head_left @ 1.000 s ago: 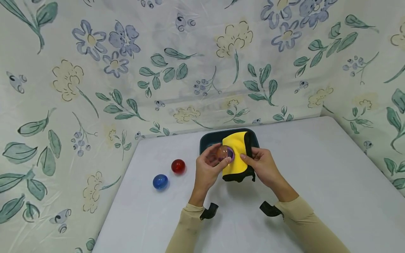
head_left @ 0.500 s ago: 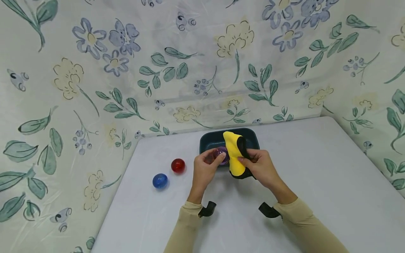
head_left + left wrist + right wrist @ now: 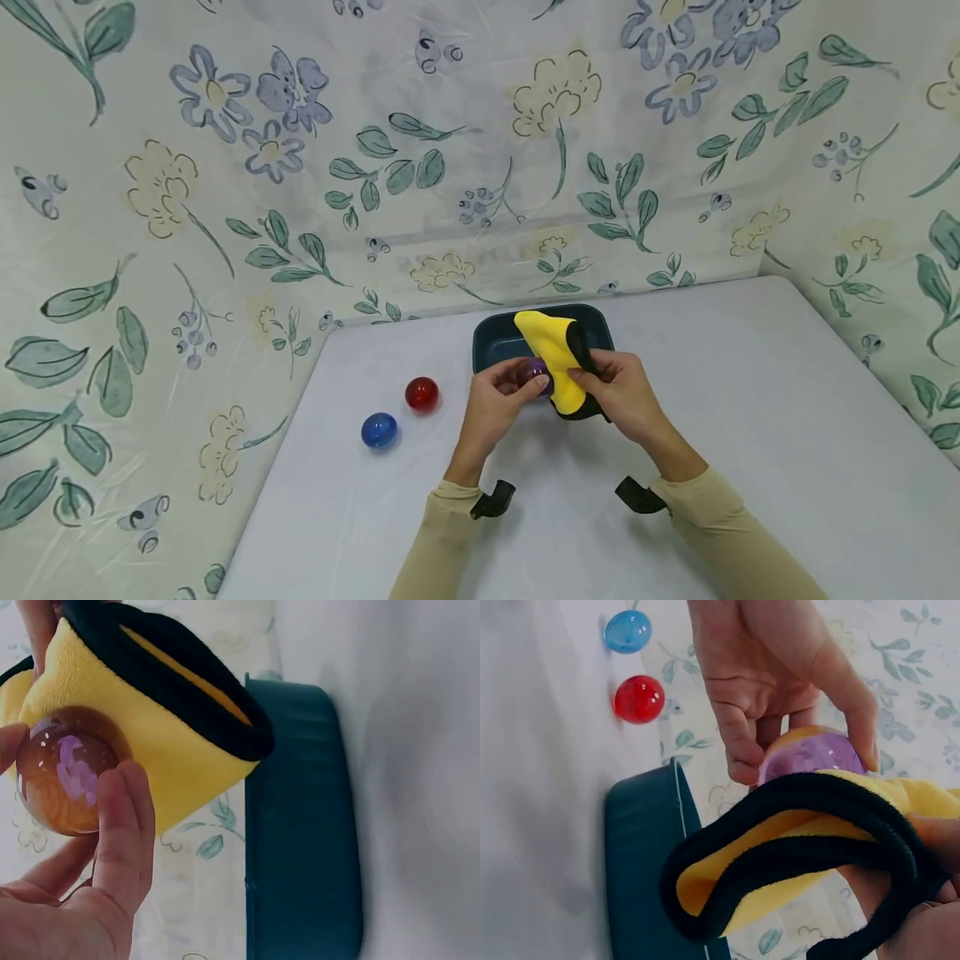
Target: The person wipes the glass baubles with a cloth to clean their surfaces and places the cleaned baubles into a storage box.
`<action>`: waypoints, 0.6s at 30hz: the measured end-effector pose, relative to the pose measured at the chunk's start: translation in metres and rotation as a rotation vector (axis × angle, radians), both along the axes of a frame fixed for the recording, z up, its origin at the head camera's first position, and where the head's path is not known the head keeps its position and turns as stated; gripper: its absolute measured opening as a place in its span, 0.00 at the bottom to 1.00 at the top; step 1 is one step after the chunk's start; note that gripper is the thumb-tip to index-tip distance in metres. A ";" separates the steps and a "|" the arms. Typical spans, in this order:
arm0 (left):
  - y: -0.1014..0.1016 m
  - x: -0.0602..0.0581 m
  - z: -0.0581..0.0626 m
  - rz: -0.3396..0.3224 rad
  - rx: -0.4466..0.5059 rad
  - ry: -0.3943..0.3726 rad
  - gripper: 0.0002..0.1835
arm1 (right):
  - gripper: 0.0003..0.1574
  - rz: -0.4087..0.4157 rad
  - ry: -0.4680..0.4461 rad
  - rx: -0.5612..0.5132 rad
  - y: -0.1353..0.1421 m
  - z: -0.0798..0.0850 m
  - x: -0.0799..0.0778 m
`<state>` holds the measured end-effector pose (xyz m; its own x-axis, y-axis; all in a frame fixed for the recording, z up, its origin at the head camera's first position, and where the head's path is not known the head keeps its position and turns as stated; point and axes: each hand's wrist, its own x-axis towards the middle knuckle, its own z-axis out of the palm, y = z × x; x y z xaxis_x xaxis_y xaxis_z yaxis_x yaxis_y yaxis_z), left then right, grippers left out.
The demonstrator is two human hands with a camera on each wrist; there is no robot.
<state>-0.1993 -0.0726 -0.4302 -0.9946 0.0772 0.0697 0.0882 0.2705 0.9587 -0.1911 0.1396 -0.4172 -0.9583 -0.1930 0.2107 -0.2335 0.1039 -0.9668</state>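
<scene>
A: Where is the ball sitting?

B: The purple-tinted clear ball is being held off the table, by the near edge of the dark teal tray. The left hand is pinching it, thumb on one side, fingers on the other.

A: And the right hand?

B: It is gripping the yellow cloth, black-edged and folded; the thumb is pressing on the yellow face.

A: Which relation are you noting as decisive?

B: Ball to cloth. From the right fingers, the ball is lying toward the person's left, with the yellow face coming between. Cloth and ball are appearing to touch; the exact contact patch is staying hidden.

A: Long axis?

B: None on the ball, it being round. In the head view the cloth is slanting from upper left to lower right. The left hand is lying nearer the ball, its fingers directly on it.

A: Others?

B: A red ball and a blue ball are resting on the table, left of both hands, the red one nearer.
</scene>
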 end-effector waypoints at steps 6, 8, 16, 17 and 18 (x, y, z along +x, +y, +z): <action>0.001 0.003 0.002 -0.038 -0.024 0.011 0.29 | 0.20 0.002 -0.018 -0.011 0.001 -0.002 -0.002; 0.002 0.003 0.002 -0.055 -0.019 0.019 0.28 | 0.21 0.003 -0.033 -0.020 0.002 -0.003 -0.004; 0.004 0.006 0.003 -0.091 -0.021 0.071 0.28 | 0.23 0.024 -0.083 -0.079 0.006 -0.008 -0.009; 0.004 0.006 0.003 -0.090 -0.023 0.085 0.28 | 0.23 0.031 -0.094 -0.093 0.007 -0.009 -0.010; 0.005 0.006 0.003 -0.086 -0.026 0.098 0.28 | 0.24 0.040 -0.105 -0.109 0.007 -0.009 -0.011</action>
<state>-0.1929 -0.0680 -0.4271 -0.9728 0.1646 0.1631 0.2050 0.2828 0.9370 -0.2020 0.1462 -0.4267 -0.9681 -0.2132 0.1314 -0.1323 -0.0099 -0.9912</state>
